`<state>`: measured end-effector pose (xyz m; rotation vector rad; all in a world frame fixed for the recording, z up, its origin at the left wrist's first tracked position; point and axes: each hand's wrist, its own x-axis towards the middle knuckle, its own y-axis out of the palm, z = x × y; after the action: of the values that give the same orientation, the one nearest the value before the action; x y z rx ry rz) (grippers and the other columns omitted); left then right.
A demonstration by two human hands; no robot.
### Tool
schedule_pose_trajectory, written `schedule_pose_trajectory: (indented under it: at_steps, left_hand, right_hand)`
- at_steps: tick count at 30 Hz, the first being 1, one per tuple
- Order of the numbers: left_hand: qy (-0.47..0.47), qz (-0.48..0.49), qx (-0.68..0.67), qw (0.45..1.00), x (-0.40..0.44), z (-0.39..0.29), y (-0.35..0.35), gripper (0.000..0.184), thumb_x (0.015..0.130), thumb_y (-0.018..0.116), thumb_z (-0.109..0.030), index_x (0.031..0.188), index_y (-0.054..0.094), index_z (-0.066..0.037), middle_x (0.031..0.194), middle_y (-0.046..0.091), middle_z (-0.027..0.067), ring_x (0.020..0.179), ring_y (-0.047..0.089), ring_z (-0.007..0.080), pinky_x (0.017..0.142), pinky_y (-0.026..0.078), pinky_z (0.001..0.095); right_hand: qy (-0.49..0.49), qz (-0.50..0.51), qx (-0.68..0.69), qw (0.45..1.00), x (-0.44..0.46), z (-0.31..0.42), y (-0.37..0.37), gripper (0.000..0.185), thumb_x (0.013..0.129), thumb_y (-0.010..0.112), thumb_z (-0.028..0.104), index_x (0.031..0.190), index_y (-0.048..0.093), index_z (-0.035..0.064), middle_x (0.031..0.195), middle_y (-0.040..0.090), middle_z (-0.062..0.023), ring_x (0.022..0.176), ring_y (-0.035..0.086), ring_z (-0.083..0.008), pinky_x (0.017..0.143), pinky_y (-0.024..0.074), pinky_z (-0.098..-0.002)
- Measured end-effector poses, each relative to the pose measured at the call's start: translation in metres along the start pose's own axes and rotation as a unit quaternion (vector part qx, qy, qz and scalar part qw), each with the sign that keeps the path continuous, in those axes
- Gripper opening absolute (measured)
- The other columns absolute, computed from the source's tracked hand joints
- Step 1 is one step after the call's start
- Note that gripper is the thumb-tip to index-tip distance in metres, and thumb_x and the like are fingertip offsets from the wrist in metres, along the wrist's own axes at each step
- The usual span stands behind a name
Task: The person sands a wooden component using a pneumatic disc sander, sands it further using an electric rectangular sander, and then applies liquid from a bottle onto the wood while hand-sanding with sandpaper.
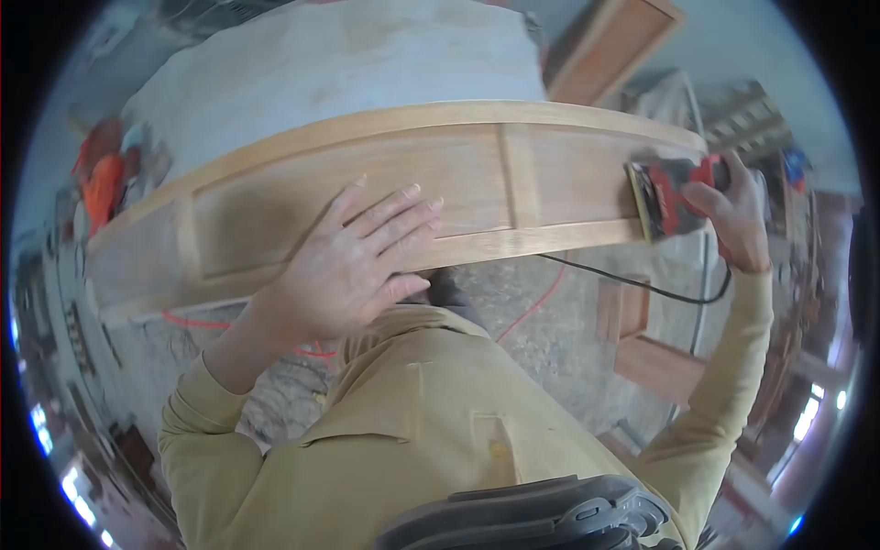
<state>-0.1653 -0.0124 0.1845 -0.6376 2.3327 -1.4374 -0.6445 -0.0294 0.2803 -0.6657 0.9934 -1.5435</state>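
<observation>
Sander (676,197) on framed wooden panel (449,188) — one-handed grip.
The right hand (741,215) grips the red-and-black sander at the panel's 2 o'clock end; a black cord (642,287) runs at 3 o'clock. The panel spans 9 to 2 o'clock via 12. At 9 o'clock, the left hand (344,270) spreads flat over it — contact cannot be confirmed.

The floor (573,376) is grey, worn and dusty, with a red hose (197,322) and a reddish wooden box (658,365) on it. A pale table (348,64) fills the far side; beyond its right end are a long wooden piece (619,50) and a slatted rack (750,119). White light (807,419) glares at both edges.
</observation>
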Motion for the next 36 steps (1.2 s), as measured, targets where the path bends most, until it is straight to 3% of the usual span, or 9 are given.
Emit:
schedule_pose_trajectory:
  at_steps: [6, 8, 12, 14, 18, 23, 30, 32, 36]
  left_hand:
    - [-0.153, -0.074, 0.168, 0.971, -0.083, 0.017, -0.024, 0.052, 0.106, 0.067, -0.029, 0.152, 0.061, -0.005, 0.166, 0.055, 0.0098, 0.157, 0.046, 0.0286, 0.127, 0.032, 0.0552]
    - [-0.211, -0.101, 0.148, 0.961, -0.109, 0.036, -0.032, 0.049, 0.103, 0.072, -0.024, 0.148, 0.065, -0.005, 0.159, 0.061, 0.0116, 0.147, 0.056, 0.0324, 0.122, 0.039, 0.0527]
    - [-0.083, -0.251, 0.245, 0.933, -0.164, 0.114, -0.054, 0.04, 0.102, 0.075, -0.026, 0.135, 0.071, -0.004, 0.146, 0.068, 0.0141, 0.131, 0.065, 0.035, 0.111, 0.046, 0.0515]
    - [-0.194, -0.274, 0.258, 0.906, -0.178, 0.151, -0.077, 0.034, 0.104, 0.072, -0.025, 0.13, 0.072, -0.003, 0.14, 0.071, 0.0178, 0.125, 0.066, 0.0396, 0.107, 0.048, 0.0515]
    - [-0.208, -0.235, 0.229, 0.922, -0.231, 0.233, -0.074, 0.029, 0.105, 0.069, -0.025, 0.124, 0.072, -0.003, 0.125, 0.074, 0.0199, 0.113, 0.068, 0.0426, 0.098, 0.051, 0.0501]
    - [-0.226, -0.235, 0.029, 0.945, -0.234, 0.23, -0.082, 0.023, 0.109, 0.063, -0.022, 0.103, 0.067, 0.0, 0.092, 0.066, 0.0225, 0.09, 0.063, 0.0471, 0.078, 0.047, 0.0533]
    - [-0.191, -0.251, 0.052, 0.948, -0.237, 0.245, -0.073, 0.025, 0.111, 0.06, -0.022, 0.099, 0.064, 0.0, 0.09, 0.065, 0.0231, 0.088, 0.063, 0.0479, 0.077, 0.046, 0.0536]
    - [-0.226, -0.249, 0.054, 0.94, -0.24, 0.246, -0.071, 0.026, 0.111, 0.059, -0.023, 0.101, 0.065, 0.0, 0.09, 0.065, 0.0242, 0.088, 0.063, 0.0484, 0.076, 0.046, 0.0543]
    - [-0.251, -0.225, 0.065, 0.939, -0.246, 0.244, -0.071, 0.029, 0.112, 0.057, -0.027, 0.104, 0.066, -0.001, 0.095, 0.067, 0.0241, 0.092, 0.064, 0.0477, 0.079, 0.046, 0.0545]
  right_hand:
    - [-0.1, 0.031, 0.006, 0.995, -0.049, 0.111, 0.028, 0.052, 0.075, 0.084, 0.018, 0.117, 0.067, -0.0068, 0.088, 0.067, -0.0084, 0.081, 0.063, -0.0153, 0.076, 0.0549, -0.0336]
    - [-0.174, 0.02, 0.032, 0.984, -0.065, 0.148, 0.05, 0.052, 0.076, 0.087, 0.023, 0.116, 0.068, -0.0036, 0.089, 0.069, -0.0127, 0.078, 0.066, -0.0225, 0.077, 0.0564, -0.0358]
    - [-0.216, 0.022, -0.023, 0.976, -0.081, 0.21, 0.095, 0.054, 0.077, 0.09, 0.03, 0.115, 0.067, -0.0013, 0.091, 0.071, -0.0183, 0.077, 0.07, -0.0346, 0.076, 0.0579, -0.0418]
    - [-0.224, -0.005, -0.116, 0.968, -0.086, 0.238, 0.117, 0.056, 0.077, 0.091, 0.036, 0.113, 0.066, 0.0008, 0.094, 0.072, -0.0219, 0.078, 0.07, -0.0434, 0.074, 0.0575, -0.0485]
    - [-0.204, -0.027, -0.171, 0.964, -0.076, 0.248, 0.134, 0.053, 0.082, 0.089, 0.039, 0.11, 0.066, 0.0005, 0.092, 0.072, -0.0202, 0.078, 0.072, -0.0393, 0.073, 0.0575, -0.0484]
    - [-0.128, -0.035, -0.09, 0.987, -0.055, 0.248, 0.137, 0.049, 0.085, 0.086, 0.039, 0.103, 0.066, -0.0022, 0.086, 0.073, -0.0191, 0.076, 0.072, -0.0336, 0.073, 0.058, -0.0441]
    - [-0.177, -0.042, -0.156, 0.971, -0.099, 0.335, 0.184, 0.038, 0.087, 0.082, 0.035, 0.096, 0.066, 0.0003, 0.085, 0.073, -0.0198, 0.078, 0.073, -0.0375, 0.075, 0.0599, -0.0446]
    - [-0.229, -0.03, -0.171, 0.958, -0.108, 0.342, 0.191, 0.053, 0.083, 0.088, 0.042, 0.102, 0.061, 0.0018, 0.088, 0.07, -0.0196, 0.077, 0.071, -0.0385, 0.072, 0.0556, -0.0466]
    - [-0.132, 0.07, -0.174, 0.973, -0.11, 0.322, 0.161, 0.052, 0.082, 0.087, 0.035, 0.111, 0.064, -0.0008, 0.088, 0.071, -0.0197, 0.078, 0.071, -0.039, 0.075, 0.0571, -0.0468]
